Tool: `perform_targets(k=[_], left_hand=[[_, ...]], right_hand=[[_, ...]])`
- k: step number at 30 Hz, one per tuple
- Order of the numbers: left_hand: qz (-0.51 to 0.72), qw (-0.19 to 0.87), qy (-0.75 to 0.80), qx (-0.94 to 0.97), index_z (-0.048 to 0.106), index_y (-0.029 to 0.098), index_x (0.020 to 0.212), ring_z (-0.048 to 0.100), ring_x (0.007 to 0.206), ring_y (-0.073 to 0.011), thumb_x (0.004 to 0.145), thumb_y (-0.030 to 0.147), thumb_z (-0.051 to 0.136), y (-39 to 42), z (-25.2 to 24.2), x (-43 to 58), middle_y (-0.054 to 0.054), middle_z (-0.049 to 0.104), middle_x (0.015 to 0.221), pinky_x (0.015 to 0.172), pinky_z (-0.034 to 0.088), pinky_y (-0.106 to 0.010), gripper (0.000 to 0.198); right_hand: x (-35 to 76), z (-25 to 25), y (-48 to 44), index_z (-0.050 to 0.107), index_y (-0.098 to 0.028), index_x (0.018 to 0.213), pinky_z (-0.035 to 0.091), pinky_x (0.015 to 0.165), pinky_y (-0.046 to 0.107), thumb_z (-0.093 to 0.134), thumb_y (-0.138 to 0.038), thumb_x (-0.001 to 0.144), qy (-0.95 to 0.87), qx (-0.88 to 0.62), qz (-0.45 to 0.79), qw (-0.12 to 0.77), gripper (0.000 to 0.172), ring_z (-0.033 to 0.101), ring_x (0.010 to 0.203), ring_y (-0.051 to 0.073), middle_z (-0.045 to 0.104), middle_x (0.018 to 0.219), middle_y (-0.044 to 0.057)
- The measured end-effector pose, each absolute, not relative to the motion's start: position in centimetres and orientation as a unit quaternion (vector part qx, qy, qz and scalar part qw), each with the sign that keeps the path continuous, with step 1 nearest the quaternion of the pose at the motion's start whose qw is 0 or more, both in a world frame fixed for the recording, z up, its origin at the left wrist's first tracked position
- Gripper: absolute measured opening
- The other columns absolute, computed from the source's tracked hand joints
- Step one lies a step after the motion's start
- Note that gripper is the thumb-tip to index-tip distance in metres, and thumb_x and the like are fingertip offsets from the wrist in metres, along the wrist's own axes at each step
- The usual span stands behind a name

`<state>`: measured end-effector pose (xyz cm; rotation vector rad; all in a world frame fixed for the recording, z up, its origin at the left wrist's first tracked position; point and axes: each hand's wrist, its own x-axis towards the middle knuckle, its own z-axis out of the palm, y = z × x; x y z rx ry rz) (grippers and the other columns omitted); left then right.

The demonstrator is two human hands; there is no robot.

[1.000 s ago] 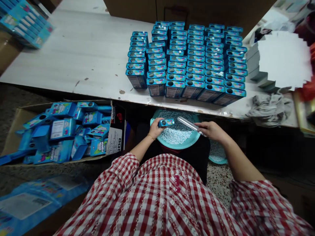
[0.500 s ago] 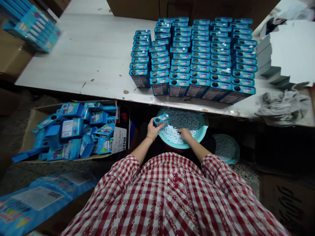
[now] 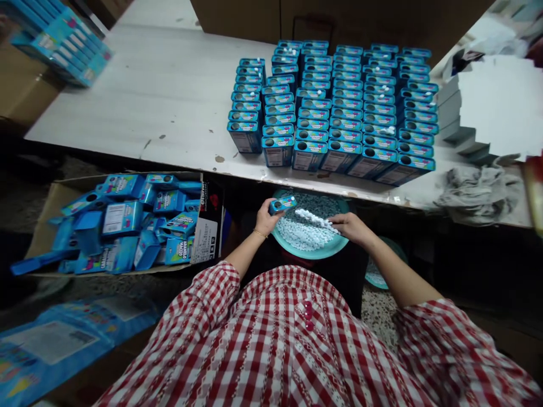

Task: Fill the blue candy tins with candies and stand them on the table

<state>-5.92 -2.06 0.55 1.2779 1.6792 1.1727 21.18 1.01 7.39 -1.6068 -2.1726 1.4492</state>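
Observation:
My left hand (image 3: 265, 219) grips a small blue candy box (image 3: 283, 204) at the left side of a turquoise basin (image 3: 333, 251). The box's dark round hole shows on its top. From the right, my right hand (image 3: 350, 227) pinches the end of a narrow scoop (image 3: 316, 219) heaped with small white candies. The scoop's tip points left at the box, a short gap apart from it. Many loose white candies (image 3: 302, 234) fill the basin below. The scoop itself is mostly hidden under its load.
Rows of upright blue boxes (image 3: 311, 148) stand on the white table (image 3: 178, 113). A carton (image 3: 42, 226) of jumbled blue boxes lies at left. White card pieces (image 3: 500, 107) and crumpled bags (image 3: 475, 189) are at right. A second basin (image 3: 377, 277) sits lower right.
My right hand has risen out of the candies and moved right, bringing up the loaded scoop. The left hand still holds the box, slightly farther right. The view has shifted a little.

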Motion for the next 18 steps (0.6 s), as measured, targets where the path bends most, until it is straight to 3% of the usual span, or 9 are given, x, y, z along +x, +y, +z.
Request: perform_targets(k=[5, 12, 18], left_hand=[[0.398, 0.328, 0.622, 0.589, 0.057, 0.019, 0.098, 0.056, 0.095, -0.0201, 0.062, 0.019, 0.068, -2.1, 0.5, -4.2, -0.004, 0.06, 0.098, 0.087, 0.043, -0.033, 0.037], [0.326, 0.304, 0.627, 0.639, 0.058, 0.02, 0.097, 0.053, 0.095, -0.0218, 0.064, 0.017, 0.065, -2.4, 0.6, -3.3, -0.004, 0.061, 0.1, 0.087, 0.04, -0.035, 0.034], [0.333, 0.297, 0.629, 0.636, 0.058, 0.02, 0.097, 0.053, 0.094, -0.0218, 0.065, 0.016, 0.064, -2.2, 0.4, -3.2, -0.005, 0.061, 0.099, 0.086, 0.039, -0.035, 0.033]], right_hand=[[18.8, 12.0, 2.1, 0.073, -0.018, 0.096, 0.044, 0.065, 0.022, 0.053, -0.02, 0.072, -0.756, -0.509, 0.411, -0.019, 0.031, 0.062, 0.076, 0.018, 0.071, 0.082, 0.002], [15.1, 15.7, 3.0, 0.072, -0.026, 0.095, 0.041, 0.077, 0.025, 0.048, -0.014, 0.072, -0.829, -0.471, 0.263, -0.148, 0.036, 0.06, 0.096, 0.021, 0.069, 0.1, 0.002], [14.0, 17.0, 2.9, 0.072, -0.024, 0.092, 0.042, 0.075, 0.028, 0.048, -0.015, 0.074, -0.837, -0.465, 0.214, -0.193, 0.032, 0.061, 0.09, 0.022, 0.069, 0.095, 0.007]])
